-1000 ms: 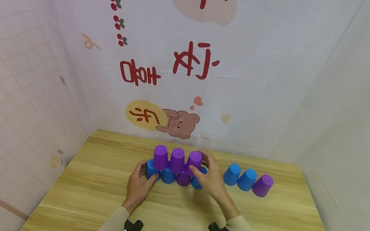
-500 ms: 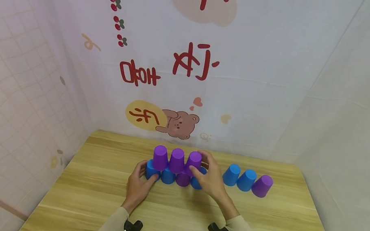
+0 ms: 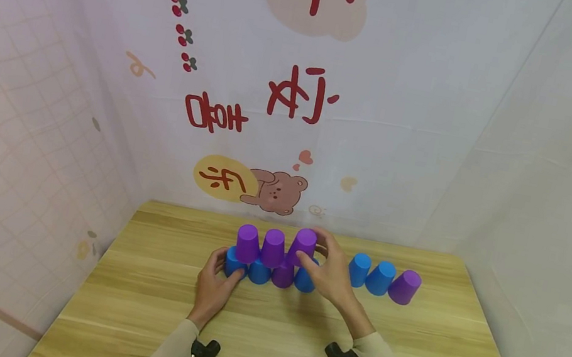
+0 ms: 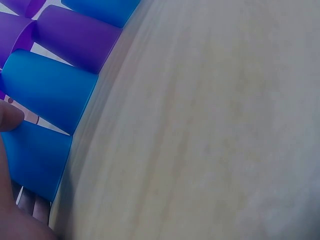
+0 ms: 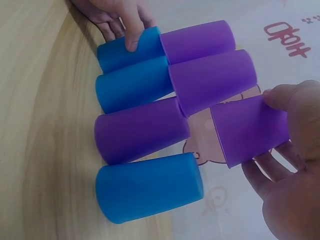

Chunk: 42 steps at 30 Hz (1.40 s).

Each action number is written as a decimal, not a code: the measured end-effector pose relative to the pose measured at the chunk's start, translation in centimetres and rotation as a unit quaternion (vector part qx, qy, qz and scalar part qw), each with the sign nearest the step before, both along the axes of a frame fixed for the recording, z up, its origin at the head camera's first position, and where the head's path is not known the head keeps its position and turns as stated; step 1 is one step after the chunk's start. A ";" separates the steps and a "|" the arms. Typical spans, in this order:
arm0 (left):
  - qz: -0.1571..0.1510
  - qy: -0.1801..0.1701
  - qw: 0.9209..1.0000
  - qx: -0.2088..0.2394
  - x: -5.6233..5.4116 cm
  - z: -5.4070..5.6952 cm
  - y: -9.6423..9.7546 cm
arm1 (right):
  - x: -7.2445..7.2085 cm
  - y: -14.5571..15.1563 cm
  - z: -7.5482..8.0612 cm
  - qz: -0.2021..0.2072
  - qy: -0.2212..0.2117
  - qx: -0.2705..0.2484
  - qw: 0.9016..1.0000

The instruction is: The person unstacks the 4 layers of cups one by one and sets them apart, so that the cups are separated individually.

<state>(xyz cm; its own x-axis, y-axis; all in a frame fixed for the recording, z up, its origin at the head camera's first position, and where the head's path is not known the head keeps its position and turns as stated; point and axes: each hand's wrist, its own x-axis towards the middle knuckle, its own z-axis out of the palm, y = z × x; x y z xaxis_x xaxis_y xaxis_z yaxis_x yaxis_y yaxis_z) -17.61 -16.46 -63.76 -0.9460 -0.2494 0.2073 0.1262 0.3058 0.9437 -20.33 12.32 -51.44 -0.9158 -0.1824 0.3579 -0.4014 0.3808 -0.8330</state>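
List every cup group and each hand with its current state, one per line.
Bottom row of four cups: upside down on the table, side by side.
Two left purple cups: upside down, seated on the bottom row.
Third purple cup: lifted, tilted, off the row.
Three spare cups: upside down, untouched.
Left hand: steadying the leftmost blue cup.
Right hand: gripping the third purple cup.

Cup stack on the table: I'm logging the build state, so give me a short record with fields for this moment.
bottom row: four upside-down cups on the wooden table, blue, blue, purple, blue
second row: three purple cups
lifted cup: rightmost purple cup, tilted, raised off the row
right hand: grips the lifted cup
left hand: holds the leftmost blue cup
spare cups: two blue and one purple, to the right
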 end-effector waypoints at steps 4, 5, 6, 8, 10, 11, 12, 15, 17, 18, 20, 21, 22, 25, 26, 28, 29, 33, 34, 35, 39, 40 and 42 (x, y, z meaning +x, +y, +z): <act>-0.001 -0.003 1.000 -0.001 0.1 0.0 0.0 | 0.0 0.1 0.4 0.001 -0.001 0.000 1.000; -0.001 -0.004 1.000 -0.001 0.1 0.0 0.0 | 0.0 0.1 0.5 0.001 0.000 -0.002 1.000; -0.001 -0.005 1.000 -0.001 0.1 0.0 0.0 | 0.0 0.2 0.5 0.003 0.003 -0.004 1.000; -0.001 -0.006 1.000 -0.001 0.0 0.0 0.0 | 0.0 0.2 0.6 0.005 0.004 -0.009 1.000; 0.000 -0.006 1.000 -0.002 0.0 0.0 0.0 | 0.1 0.3 0.6 0.007 0.007 -0.012 1.000; 0.000 -0.005 1.000 -0.002 0.0 0.0 0.0 | 0.1 0.3 0.6 0.007 0.006 -0.014 1.000; 0.001 -0.003 1.000 -0.004 0.0 0.0 0.0 | 0.1 0.3 0.6 0.006 0.005 -0.013 1.000; 0.001 0.001 1.000 -0.004 0.1 0.0 0.0 | 0.2 0.5 0.7 0.005 0.007 -0.012 1.000; 0.002 0.002 1.000 -0.004 0.1 0.0 0.0 | 0.2 0.7 0.6 0.002 0.009 -0.010 1.000; 0.002 0.003 1.000 -0.004 0.1 0.0 0.0 | 0.3 0.8 0.7 0.000 0.010 -0.009 1.000; 0.002 0.004 1.000 -0.002 0.0 0.0 0.0 | 0.3 1.0 0.7 -0.005 0.012 -0.008 1.000; 0.002 0.005 1.000 -0.002 0.0 -0.1 0.0 | 0.4 1.1 0.7 -0.007 0.014 -0.008 1.000; 0.002 0.006 1.000 -0.002 0.0 -0.1 0.0 | 0.4 1.2 0.7 -0.008 0.017 -0.009 1.000; 0.001 0.008 1.000 0.002 0.0 -0.1 0.0 | 0.6 1.7 0.7 -0.011 0.026 -0.010 1.000; 0.000 0.009 1.000 0.002 0.0 -0.1 0.0 | 0.7 1.8 0.7 -0.013 0.027 -0.008 1.000; -0.002 0.008 1.000 0.005 0.0 -0.1 -0.1 | 0.8 2.2 0.8 -0.015 0.029 -0.007 0.999; -0.003 0.008 1.000 0.005 0.0 -0.1 -0.1 | 0.9 2.4 0.8 -0.017 0.028 -0.005 0.999; -0.001 0.006 1.000 0.003 0.0 -0.2 -0.1 | 1.2 3.4 0.9 -0.021 0.031 0.000 0.999; 0.000 0.005 1.000 0.001 0.0 -0.2 -0.1 | 1.3 3.6 0.9 -0.023 0.034 0.002 0.999; 0.000 0.005 1.000 0.000 0.0 -0.2 -0.1 | 1.3 3.8 0.9 -0.026 0.037 0.004 0.999; 0.003 0.007 1.000 -0.005 0.0 -0.2 0.0 | 1.4 4.8 0.9 -0.039 0.054 0.013 0.998; 0.003 0.008 1.000 -0.006 0.0 -0.2 0.0 | 1.4 5.1 0.8 -0.043 0.058 0.015 0.997; 0.003 0.009 1.000 -0.007 0.0 -0.1 0.0 | 1.4 5.6 0.7 -0.050 0.064 0.017 0.997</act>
<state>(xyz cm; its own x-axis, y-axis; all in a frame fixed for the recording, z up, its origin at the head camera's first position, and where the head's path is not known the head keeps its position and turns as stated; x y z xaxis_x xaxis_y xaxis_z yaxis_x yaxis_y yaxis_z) -17.61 -16.49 -63.89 -0.9405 -0.2520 0.2279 0.1413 0.3199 0.9369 -18.92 17.91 -50.75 -0.8775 -0.1064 0.4677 -0.4617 0.4515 -0.7635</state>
